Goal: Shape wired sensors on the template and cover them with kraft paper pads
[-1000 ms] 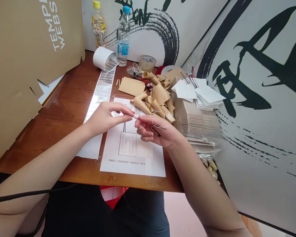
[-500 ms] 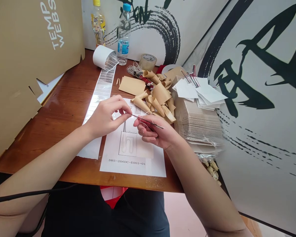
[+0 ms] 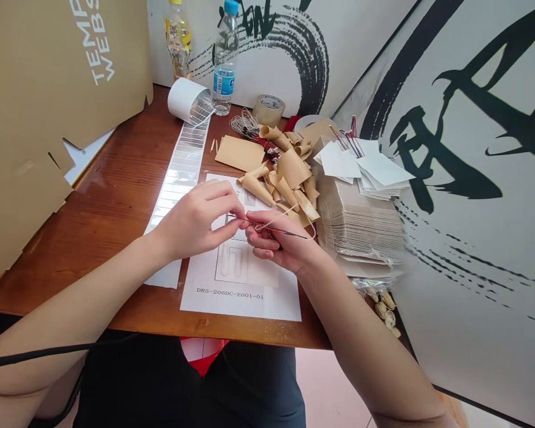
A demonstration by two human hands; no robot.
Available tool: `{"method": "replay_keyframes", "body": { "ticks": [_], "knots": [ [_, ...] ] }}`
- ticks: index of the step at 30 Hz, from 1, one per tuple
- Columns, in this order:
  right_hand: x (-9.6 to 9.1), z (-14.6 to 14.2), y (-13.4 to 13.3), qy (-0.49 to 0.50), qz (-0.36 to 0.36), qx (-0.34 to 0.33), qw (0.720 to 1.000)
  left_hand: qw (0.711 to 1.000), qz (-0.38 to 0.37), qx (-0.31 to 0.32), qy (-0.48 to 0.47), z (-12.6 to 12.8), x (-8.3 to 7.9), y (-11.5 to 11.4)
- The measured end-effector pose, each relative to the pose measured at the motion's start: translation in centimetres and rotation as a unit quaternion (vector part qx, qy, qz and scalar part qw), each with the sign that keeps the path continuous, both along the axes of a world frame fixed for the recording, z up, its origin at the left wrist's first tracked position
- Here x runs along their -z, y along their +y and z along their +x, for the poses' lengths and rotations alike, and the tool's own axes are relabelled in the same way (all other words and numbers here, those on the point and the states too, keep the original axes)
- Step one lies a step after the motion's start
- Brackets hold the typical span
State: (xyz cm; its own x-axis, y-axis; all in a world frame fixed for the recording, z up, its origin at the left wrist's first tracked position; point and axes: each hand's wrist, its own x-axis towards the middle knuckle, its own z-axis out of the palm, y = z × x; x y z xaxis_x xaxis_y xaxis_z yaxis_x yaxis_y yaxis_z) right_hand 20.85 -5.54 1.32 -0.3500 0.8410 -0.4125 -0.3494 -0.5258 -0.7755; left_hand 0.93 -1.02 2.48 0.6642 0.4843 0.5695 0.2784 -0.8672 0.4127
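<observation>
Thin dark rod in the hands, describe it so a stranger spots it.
On the wooden desk, find the white sheet printed DRS-206DC-E001-01. Over it, between the left hand and right hand, is a thin dark rod. A pale thread loops across it, and its tip juts past the right hand.

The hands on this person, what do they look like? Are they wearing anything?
The left hand and right hand are bare: no gloves, rings or watch show. The left arm and right arm have no sleeves on them in this view. A thin black cable lies across the left arm, and a dark top shows below.
</observation>
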Motion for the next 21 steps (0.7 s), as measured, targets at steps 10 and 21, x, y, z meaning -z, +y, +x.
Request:
{"method": "replay_keyframes", "body": {
  "ticks": [10, 21],
  "knots": [
    [0.21, -0.20, 0.24, -0.005, 0.001, 0.022, 1.000, 0.999, -0.045, -0.012, 0.009, 0.22, -0.13, -0.32],
    [-0.28, -0.30, -0.15, -0.059, 0.036, 0.027, 0.997, 0.994, 0.007, -0.083, -0.069, 0.23, 0.02, -0.35]
  ]
}}
